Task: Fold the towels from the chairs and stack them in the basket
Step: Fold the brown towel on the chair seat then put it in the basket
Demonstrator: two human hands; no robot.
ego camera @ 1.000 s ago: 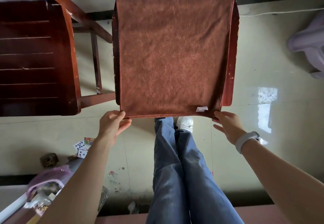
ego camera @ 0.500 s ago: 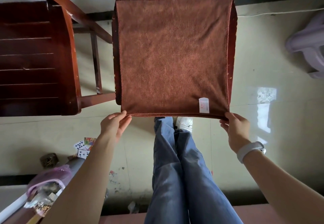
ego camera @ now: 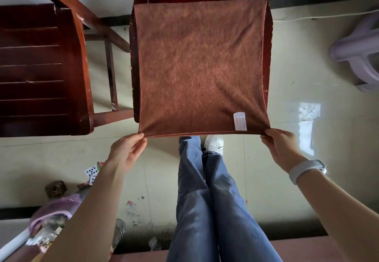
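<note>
Left hand point(ego camera: 127, 151) and right hand point(ego camera: 281, 148) each pinch a near corner of the brown towel point(ego camera: 201, 67), spread flat on the chair seat point(ego camera: 268, 56) beyond them. Folding abt to start; next move likely needs both corners carried to the far edge, kept aligned.

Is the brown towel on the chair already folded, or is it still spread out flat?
Spread out flat: the brown towel covers the chair seat in one layer, and the left hand and right hand pinch its near corners.
</note>
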